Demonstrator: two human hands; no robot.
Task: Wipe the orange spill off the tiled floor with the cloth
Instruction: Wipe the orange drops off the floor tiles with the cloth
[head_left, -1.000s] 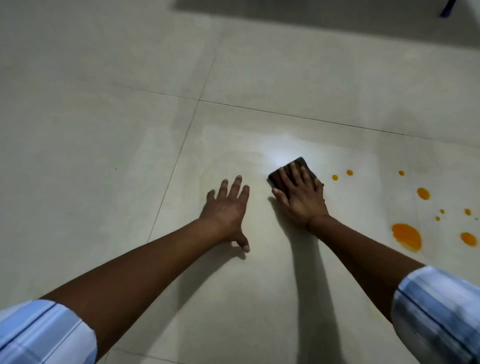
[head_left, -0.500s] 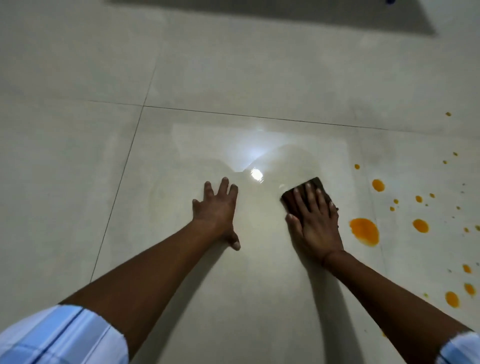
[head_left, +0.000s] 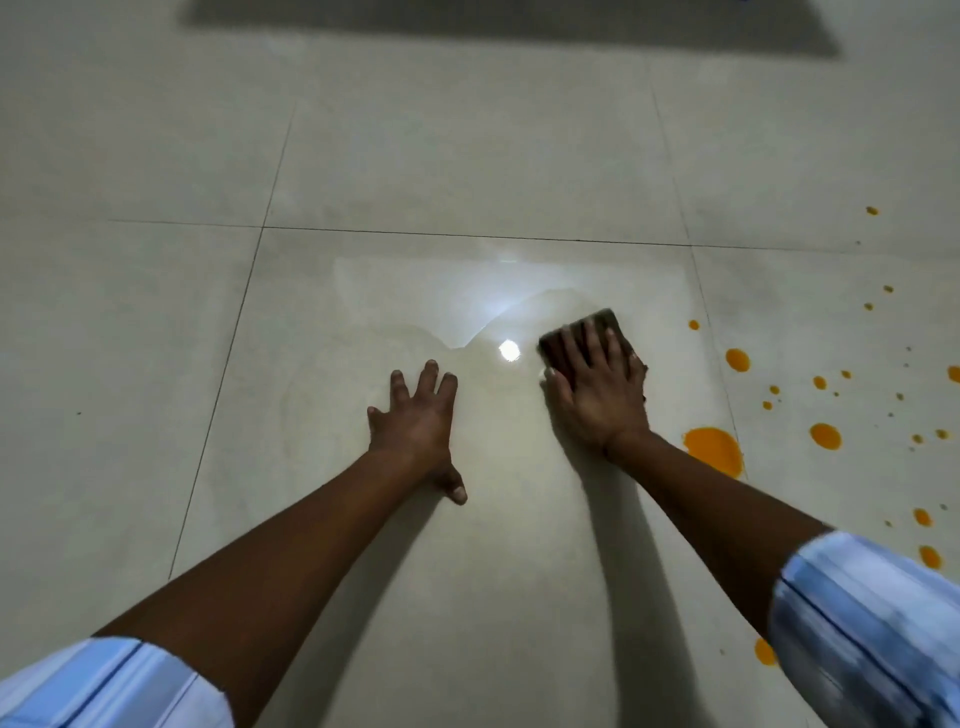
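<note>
Pressing flat on the dark cloth (head_left: 605, 321) with the right hand (head_left: 597, 400), fingers straight and spread, just right of the middle of the frame. Leaning on the left hand (head_left: 415, 423), open and flat on the floor (head_left: 467, 156), near the middle. Between the hands, a bright spot (head_left: 509, 351). To the right, apart from the cloth, the orange spill (head_left: 714, 449): one big blob beside the right wrist, small drops toward the right edge.

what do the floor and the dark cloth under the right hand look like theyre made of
Floor: likely glazed ceramic or porcelain tile; pale and glossy, with thin grout lines and a sharp bright glare. Cloth: dark brown, matte, seemingly folded fabric or a spongy pad; its texture is too blurred to tell, and the right hand covers most of it.
</note>
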